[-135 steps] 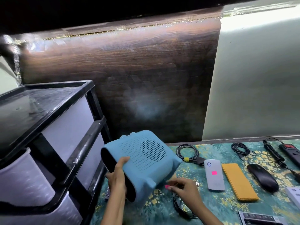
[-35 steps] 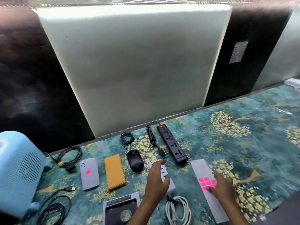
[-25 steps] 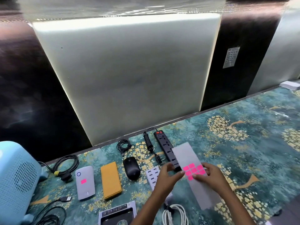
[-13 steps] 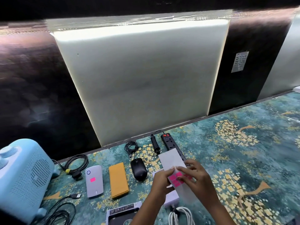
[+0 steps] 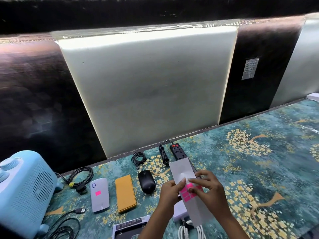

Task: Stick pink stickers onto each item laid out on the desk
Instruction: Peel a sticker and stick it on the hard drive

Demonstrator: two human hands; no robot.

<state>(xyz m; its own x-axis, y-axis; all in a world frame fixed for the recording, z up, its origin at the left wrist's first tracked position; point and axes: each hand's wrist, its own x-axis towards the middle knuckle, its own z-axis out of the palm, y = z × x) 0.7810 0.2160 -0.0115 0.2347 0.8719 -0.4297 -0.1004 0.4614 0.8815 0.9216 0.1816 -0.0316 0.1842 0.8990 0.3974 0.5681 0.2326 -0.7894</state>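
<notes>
The counter (image 5: 259, 169) wears a matt printed cloth, teal with yellow blossoms. The sticker sheet (image 5: 181, 169) looks like smooth, pale grey backing paper with a slight sheen; its pink stickers (image 5: 189, 192) are flat and bright. The heater (image 5: 25, 190) is pale blue matt plastic, perforated with fine holes. The mouse (image 5: 146, 181) is smooth black plastic, the power bank (image 5: 99, 194) satin white plastic, the yellow case (image 5: 125, 193) finely textured. Behind, glossy dark wood-grain panels (image 5: 34, 100) flank a lit, frosted panel (image 5: 151, 87).
</notes>
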